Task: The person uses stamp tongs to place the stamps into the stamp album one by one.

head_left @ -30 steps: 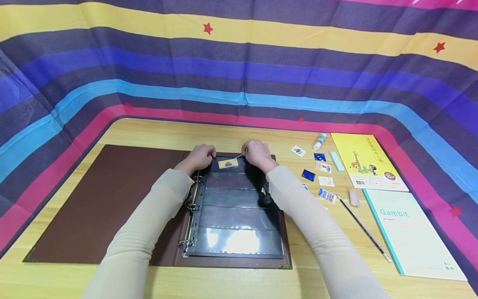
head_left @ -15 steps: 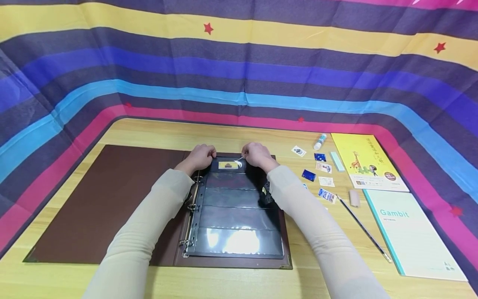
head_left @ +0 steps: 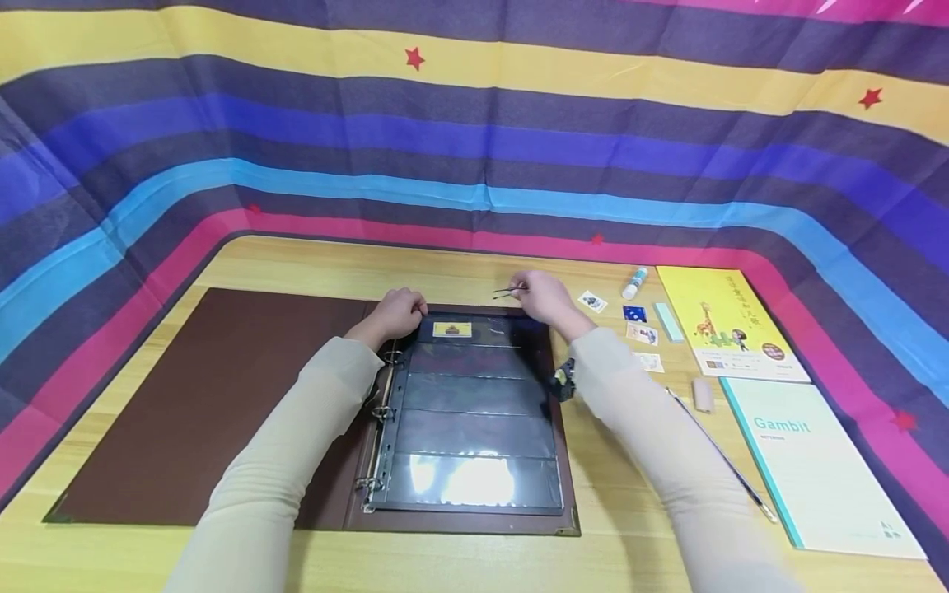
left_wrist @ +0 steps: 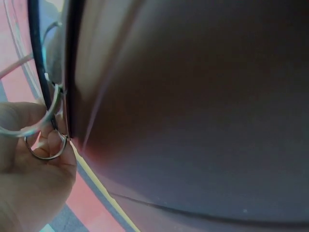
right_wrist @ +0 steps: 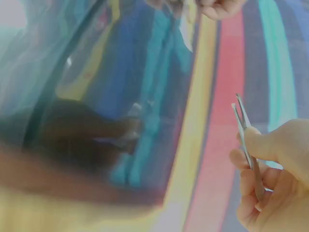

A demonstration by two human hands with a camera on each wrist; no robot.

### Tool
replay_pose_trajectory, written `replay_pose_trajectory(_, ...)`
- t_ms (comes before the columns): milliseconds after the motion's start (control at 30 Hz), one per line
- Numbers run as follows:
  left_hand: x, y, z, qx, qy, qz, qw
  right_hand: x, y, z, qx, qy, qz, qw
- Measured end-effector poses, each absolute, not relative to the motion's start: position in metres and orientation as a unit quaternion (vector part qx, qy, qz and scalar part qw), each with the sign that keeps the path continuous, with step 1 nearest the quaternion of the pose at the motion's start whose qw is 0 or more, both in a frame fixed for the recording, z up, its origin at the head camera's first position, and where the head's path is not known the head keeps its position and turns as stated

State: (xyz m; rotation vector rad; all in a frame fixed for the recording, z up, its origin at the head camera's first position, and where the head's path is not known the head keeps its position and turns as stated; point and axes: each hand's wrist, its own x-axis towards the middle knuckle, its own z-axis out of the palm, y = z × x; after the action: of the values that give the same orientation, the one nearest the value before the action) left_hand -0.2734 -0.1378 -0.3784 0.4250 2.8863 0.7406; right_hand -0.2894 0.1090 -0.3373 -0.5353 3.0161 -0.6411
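An open brown ring binder (head_left: 215, 403) lies on the table, its right side bearing a black stamp page (head_left: 474, 391) with clear pockets. A small yellow stamp (head_left: 452, 329) sits level in the top pocket. My left hand (head_left: 398, 313) pinches the page's top left corner, beside the metal rings (left_wrist: 48, 147) in the left wrist view. Beyond the top right corner, my right hand (head_left: 547, 296) grips a pair of tweezers (right_wrist: 246, 130). The tweezer tips stand slightly apart with nothing between them, pointing left in the head view.
Several loose stamps (head_left: 642, 333) lie right of the binder, some hidden behind the right forearm. Around them are a glue stick (head_left: 634, 282), a pale blue box (head_left: 669, 321), an eraser (head_left: 703, 394), a pencil (head_left: 722, 457), a yellow booklet (head_left: 730, 321) and a notebook (head_left: 815, 461).
The stamp has gone from tilted at the tweezers to level in the top pocket. My right hand has drawn the tweezers off it, up and to the right. My left hand stays put.
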Motion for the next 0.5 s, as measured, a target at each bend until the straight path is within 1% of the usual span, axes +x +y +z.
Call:
replay_pose_trajectory(133, -0.274, -0.139, -0.379, 0.149, 0.952, 0.257, 0.071, -0.278, 0.146, -0.325, -0.192, 0.955, -0.227, 0.011)
replay_pose_trajectory(267, -0.274, -0.140, -0.380, 0.156, 0.948, 0.268, 0.076, -0.263, 0.183, -0.319, -0.192, 0.955, -0.225, 0.028)
replay_pose_trajectory(500, -0.275, -0.141, -0.381, 0.156, 0.945, 0.276, 0.078, -0.245, 0.239, -0.332, -0.189, 0.966, -0.173, 0.037)
